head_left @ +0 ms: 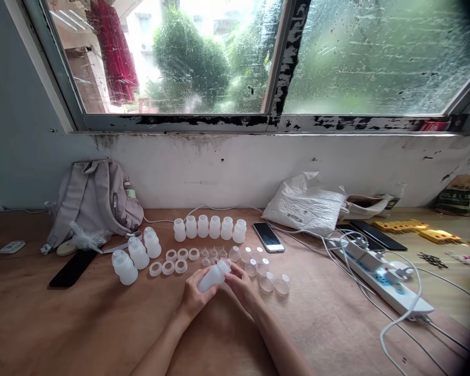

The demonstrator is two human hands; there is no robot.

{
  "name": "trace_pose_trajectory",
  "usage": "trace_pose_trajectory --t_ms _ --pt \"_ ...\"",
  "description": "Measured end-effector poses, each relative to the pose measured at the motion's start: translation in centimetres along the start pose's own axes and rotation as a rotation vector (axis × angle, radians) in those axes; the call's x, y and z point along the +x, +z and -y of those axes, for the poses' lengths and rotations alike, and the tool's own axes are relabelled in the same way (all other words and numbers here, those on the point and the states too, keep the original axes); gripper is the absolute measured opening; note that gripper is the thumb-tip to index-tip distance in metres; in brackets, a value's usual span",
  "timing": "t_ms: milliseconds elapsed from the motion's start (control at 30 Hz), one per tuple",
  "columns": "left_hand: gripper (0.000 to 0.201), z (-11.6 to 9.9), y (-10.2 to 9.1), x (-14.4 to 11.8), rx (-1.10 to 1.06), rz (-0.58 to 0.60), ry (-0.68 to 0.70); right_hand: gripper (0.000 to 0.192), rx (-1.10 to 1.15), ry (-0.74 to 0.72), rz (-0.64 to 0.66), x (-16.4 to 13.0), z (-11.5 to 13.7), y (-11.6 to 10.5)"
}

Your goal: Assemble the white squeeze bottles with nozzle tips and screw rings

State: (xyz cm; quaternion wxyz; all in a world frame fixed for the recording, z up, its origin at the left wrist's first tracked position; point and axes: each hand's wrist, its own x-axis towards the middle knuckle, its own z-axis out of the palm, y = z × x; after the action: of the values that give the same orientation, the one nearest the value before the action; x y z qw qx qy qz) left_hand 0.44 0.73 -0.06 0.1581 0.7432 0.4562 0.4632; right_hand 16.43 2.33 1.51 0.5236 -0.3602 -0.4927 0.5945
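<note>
A frosted white baby bottle is tilted up to the right above the table. My left hand is wrapped round its body. My right hand has its fingers closed at the bottle's top end; a clear part shows there, though its details are too small to tell. Just beyond my hands lie several white collar rings and clear teats. To the right of them are clear dome caps. Behind stands a row of open bottles, and three capped bottles stand at left.
A grey backpack, a plastic bag and a black phone are at left. At right are another phone, a silver pouch, a power strip with loose cables, and yellow parts.
</note>
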Motion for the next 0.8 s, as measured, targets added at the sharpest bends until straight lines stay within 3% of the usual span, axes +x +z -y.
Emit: trace_pose_trajectory --t_ms 200,400,467,600,800 --pt "0.043 0.5 0.5 -0.2 0.065 -0.049 -0.020 0.033 -0.028 0.007 -0.075 0.1 -0.3 0.1" --pt "0.049 0.9 -0.4 0.7 -0.166 0.081 -0.109 0.031 0.081 -0.012 -0.147 -0.2 0.3 0.4" --pt "0.049 0.9 -0.7 0.9 -0.239 0.081 -0.159 0.033 0.131 -0.018 -0.118 -0.4 0.7 0.6" --pt "0.046 0.5 -0.6 0.8 -0.429 0.212 -0.276 0.040 0.168 0.012 -0.008 -0.5 0.8 0.9" --pt "0.040 -0.1 0.0 0.2 -0.147 -0.047 -0.128 0.036 0.173 0.001 -0.067 -0.3 -0.2 0.8"
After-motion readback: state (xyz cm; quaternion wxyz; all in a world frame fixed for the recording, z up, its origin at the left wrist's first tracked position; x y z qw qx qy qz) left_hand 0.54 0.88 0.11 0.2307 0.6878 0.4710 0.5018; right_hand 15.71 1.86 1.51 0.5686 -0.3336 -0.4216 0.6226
